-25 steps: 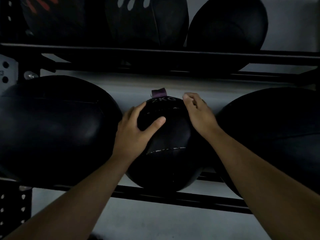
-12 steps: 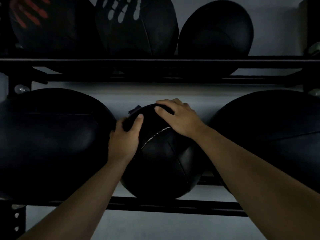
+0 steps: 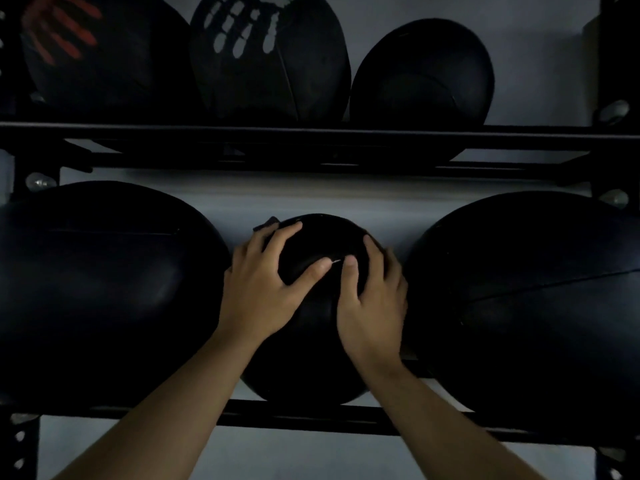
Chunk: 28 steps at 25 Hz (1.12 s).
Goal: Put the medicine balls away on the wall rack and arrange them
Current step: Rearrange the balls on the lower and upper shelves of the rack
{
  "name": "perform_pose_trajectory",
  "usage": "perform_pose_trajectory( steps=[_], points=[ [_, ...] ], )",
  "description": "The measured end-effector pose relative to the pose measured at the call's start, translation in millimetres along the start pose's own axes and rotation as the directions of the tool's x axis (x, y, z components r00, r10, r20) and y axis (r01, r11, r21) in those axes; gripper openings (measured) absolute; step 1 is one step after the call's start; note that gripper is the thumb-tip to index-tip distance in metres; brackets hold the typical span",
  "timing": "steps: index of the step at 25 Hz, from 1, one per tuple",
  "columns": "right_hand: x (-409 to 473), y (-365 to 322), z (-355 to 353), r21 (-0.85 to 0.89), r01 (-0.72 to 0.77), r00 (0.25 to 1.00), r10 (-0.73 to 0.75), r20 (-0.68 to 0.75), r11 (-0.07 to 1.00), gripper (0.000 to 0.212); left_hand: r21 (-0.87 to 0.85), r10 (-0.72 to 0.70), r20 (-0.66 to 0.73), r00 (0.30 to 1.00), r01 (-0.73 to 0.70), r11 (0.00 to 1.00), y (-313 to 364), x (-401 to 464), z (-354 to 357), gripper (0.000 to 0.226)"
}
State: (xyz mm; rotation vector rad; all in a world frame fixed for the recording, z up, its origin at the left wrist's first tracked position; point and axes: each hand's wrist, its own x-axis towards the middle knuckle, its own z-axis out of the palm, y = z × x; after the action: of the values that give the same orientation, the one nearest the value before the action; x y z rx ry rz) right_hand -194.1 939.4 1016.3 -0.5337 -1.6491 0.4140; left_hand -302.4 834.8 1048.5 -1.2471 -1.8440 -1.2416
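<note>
**Both hands on the small ball, lower shelf**

The small black ball (image 3: 311, 355) sits on the lower rail of the wall rack (image 3: 311, 419), between a big ball on the left (image 3: 104, 289) and a big ball on the right (image 3: 526, 306). The left hand (image 3: 266, 289) and right hand (image 3: 372, 299) grip its top, fingers spread and curved over it, thumbs nearly meeting. No writing on it can be read. On the upper shelf, one ball bears a white handprint (image 3: 242, 29), another a red handprint (image 3: 62, 29).
</note>
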Motion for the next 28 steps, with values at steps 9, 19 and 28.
perform_pose_trajectory(
  steps=[9, 19, 28],
  points=[
    [76.8, -8.9, -4.7, -0.014, 0.314, 0.884, -0.287, 0.368, 0.949, 0.048, -0.145, -0.437, -0.129, 0.89, 0.419, 0.896, 22.5, -22.1, 12.5, 0.076],
    [37.2, 17.6, -13.5, 0.059, 0.127, 0.972, -0.136, 0.192, 0.99, 0.066, -0.218, -0.059, -0.062, 0.996, 0.044, 0.975, -21.8, 11.7, 4.2, 0.072],
    [42.5, 14.5, -20.6, 0.026, 0.136, 0.955, -0.138, 0.261, 0.99, 0.053, -0.089, -0.06, 0.081, 0.995, 0.067, 0.994, -14.7, 12.6, -10.8, 0.067]
  ],
)
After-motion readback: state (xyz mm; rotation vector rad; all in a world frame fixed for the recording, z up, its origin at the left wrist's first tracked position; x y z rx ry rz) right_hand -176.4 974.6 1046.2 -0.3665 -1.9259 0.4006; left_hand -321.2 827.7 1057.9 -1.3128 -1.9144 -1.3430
